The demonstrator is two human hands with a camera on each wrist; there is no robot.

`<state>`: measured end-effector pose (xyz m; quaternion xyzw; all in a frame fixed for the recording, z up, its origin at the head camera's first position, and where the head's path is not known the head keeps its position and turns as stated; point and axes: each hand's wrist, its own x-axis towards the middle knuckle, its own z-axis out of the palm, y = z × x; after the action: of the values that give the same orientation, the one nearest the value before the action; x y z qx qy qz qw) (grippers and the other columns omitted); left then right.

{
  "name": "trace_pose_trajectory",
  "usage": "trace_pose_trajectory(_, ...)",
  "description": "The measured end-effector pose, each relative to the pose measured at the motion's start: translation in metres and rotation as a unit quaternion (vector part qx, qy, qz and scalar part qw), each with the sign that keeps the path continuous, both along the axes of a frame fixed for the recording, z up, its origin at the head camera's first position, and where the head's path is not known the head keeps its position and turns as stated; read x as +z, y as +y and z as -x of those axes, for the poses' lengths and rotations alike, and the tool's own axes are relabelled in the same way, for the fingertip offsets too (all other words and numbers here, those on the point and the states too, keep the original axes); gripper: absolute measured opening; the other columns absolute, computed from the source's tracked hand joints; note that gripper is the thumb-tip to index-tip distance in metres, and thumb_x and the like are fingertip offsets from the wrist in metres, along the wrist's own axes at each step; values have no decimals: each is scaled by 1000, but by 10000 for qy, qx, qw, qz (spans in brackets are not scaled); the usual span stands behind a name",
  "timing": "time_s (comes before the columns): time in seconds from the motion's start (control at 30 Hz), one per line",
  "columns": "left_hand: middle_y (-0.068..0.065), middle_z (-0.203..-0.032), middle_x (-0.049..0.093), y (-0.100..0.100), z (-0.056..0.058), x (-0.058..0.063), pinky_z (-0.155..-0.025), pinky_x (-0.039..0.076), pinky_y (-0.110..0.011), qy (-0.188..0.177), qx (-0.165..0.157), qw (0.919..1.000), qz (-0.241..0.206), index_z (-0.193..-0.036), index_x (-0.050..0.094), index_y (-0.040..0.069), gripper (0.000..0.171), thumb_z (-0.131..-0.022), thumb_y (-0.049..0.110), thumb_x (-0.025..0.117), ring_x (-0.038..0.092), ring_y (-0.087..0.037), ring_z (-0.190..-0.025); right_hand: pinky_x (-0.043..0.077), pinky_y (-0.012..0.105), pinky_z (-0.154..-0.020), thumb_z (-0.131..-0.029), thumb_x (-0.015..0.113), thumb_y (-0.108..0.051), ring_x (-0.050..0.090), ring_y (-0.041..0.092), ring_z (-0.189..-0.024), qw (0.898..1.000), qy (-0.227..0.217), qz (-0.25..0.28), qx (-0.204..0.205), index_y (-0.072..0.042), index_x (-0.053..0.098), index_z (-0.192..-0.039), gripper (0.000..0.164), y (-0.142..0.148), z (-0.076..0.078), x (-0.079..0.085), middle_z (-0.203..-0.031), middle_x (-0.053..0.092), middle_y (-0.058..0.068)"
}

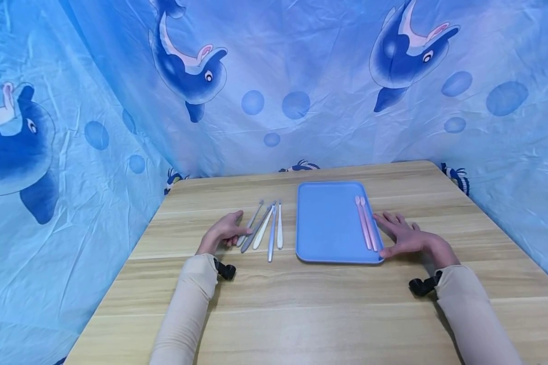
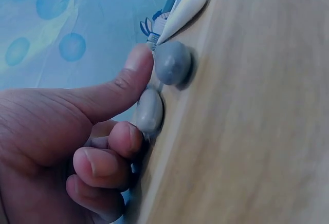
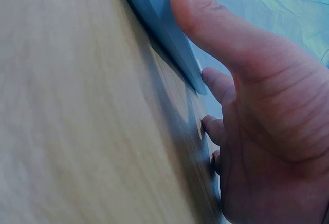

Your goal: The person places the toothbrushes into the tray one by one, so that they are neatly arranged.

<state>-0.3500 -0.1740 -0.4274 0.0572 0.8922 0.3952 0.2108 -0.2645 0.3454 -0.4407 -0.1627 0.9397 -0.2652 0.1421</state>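
Ample room on wood tabletop point(image 1: 310, 314), lower ctr of frame. Ctr-L, on L hand point(image 1: 226, 230): bent fingers by lt-grey toothbrush point(image 2: 150, 112); can't tell if pinching. Ctr-R, on R hand point(image 1: 406, 238): wide spread, w/ thumb at lower-R edge of tray point(image 1: 326, 223). Narrow gap betw. tray & toothbrushes point(image 1: 272, 233). Qty: 5 outside, 2 pink brushes point(image 1: 363, 224) on tray. Far: dolphin-print curtain point(image 1: 319, 50).

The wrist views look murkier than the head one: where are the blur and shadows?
Head view: bright, table fairly clear, soft shadows beside the sleeves; left wrist view: dimmer, table blurred at right; right wrist view: table blurred at left, dark shadow on it near the right hand.
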Motion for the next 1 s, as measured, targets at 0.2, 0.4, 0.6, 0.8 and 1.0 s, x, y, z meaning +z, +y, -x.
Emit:
trace_pose_trajectory(0.2,0,-49,51,0,0,-1,-36,39,-23,0,-34,10000,0,-162,4,8,94,-96,27,68,46,-9,-38,-4,88,-103,-75,79,-55,-8,66,-145,10000,-27,-40,-5,-14,12,-162,116,0,0,0,-164,-1,34)
trace_pose_trajectory(0.4,-1,-50,52,4,-3,1,-36,40,-22,-28,30,9999,141,-162,3,11,93,-97,26,67,47,-10,-38,-4,89,-102,-75,79,-54,-8,66,-144,10000,-29,-8,-11,-14,13,-162,116,0,0,0,-163,-1,34)
trace_pose_trajectory(0.6,-1,-49,52,6,-2,2,-35,39,-23,24,-35,9996,273,-163,5,11,89,-98,26,65,47,-10,-37,-3,89,-102,-75,79,-54,-7,66,-144,10000,-4,-18,-4,-14,13,-162,116,1,0,-1,-163,-1,34)
trace_pose_trajectory(0.8,-2,-48,53,5,-1,0,-34,39,-23,127,-110,9997,199,-162,9,10,83,-100,22,62,47,-10,-35,-4,89,-102,-75,79,-53,-8,67,-144,10000,-20,16,6,-13,13,-161,116,1,-1,0,-163,-1,35)
trace_pose_trajectory(1.0,-1,-46,53,1,0,-1,-34,39,-23,-3,-13,10000,-76,-162,11,12,80,-100,19,61,46,-9,-34,-4,89,-102,-75,79,-53,-8,67,-144,10000,-27,28,16,-13,13,-161,116,-1,-1,1,-163,-1,35)
